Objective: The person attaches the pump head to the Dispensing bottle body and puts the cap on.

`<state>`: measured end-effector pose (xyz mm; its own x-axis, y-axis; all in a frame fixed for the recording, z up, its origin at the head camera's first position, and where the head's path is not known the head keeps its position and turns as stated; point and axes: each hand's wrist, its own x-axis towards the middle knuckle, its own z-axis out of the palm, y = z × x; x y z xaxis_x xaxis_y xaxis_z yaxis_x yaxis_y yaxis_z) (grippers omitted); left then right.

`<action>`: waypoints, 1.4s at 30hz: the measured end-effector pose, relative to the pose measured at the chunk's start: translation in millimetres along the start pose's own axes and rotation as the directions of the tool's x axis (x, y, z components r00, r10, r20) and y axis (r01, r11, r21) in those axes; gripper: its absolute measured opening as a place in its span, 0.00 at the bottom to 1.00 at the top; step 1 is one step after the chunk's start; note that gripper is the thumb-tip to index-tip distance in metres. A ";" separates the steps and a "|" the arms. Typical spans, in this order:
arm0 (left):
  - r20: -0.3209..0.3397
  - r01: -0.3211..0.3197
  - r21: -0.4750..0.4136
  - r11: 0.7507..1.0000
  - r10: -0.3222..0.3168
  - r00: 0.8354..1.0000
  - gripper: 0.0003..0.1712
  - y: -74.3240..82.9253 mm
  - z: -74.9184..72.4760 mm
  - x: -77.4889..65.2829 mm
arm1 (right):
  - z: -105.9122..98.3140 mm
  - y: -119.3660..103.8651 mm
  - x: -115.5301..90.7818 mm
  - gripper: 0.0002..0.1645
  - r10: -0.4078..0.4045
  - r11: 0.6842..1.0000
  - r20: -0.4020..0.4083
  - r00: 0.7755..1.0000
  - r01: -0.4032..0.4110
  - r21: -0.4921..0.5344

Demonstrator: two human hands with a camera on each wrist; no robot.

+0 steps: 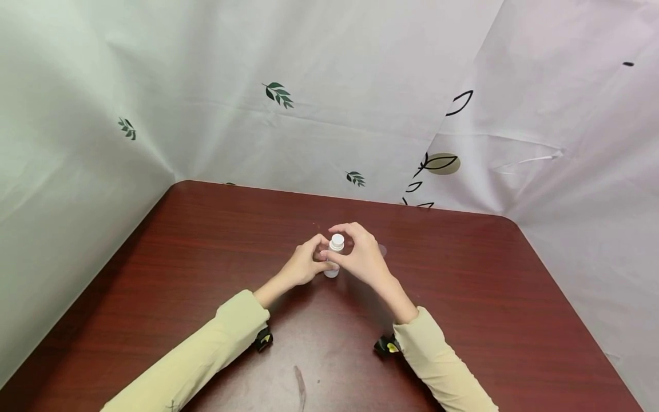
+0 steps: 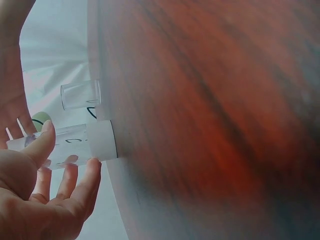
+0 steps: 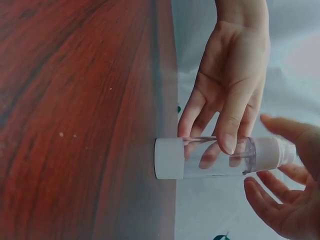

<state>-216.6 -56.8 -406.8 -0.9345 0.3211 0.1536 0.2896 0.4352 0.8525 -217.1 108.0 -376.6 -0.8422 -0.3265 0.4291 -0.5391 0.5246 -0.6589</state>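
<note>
A small bottle (image 1: 332, 273) with a clear body, a white base and a white top (image 1: 337, 240) stands upright on the table. My left hand (image 1: 301, 266) grips its clear body between thumb and fingers, as the left wrist view also shows. Around the top is my right hand (image 1: 362, 257), its thumb and fingers spread to either side. In the right wrist view, small gaps separate the right fingertips (image 3: 250, 185) from the bottle. A clear, cup-like piece (image 2: 80, 95) stands on the table beyond the bottle in the left wrist view; the right hand partly hides it in the head view.
The dark red wooden table (image 1: 206, 240) has rounded far corners. White sheeting (image 1: 231, 126) with leaf prints hangs around its back and sides. Dark devices (image 1: 264, 339) sit under both sleeve cuffs.
</note>
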 end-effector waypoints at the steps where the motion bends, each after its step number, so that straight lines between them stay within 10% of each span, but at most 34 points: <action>1: -0.002 -0.002 0.008 1.000 0.002 1.000 0.19 -0.1 -0.2 0.1 | 0.1 0.0 0.2 0.29 -0.008 1.000 0.007 1.000 0.008 0.009; 12: 0.024 0.043 -0.037 0.998 -0.042 0.999 0.20 0.7 0.4 1.9 | -6.8 -5.8 1.6 0.25 0.001 0.985 0.146 0.989 -0.026 0.171; 42: 0.023 0.003 -0.034 0.999 -0.002 1.000 0.19 0.7 1.3 0.5 | -11.5 -2.7 -7.7 0.23 0.019 0.997 0.134 0.991 -0.029 0.074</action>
<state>-216.6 -55.2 -406.8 -0.9301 0.3395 0.1400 0.2795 0.4072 0.8695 -209.0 118.1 -371.1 -0.8462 -0.4184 0.3299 -0.5134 0.4747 -0.7149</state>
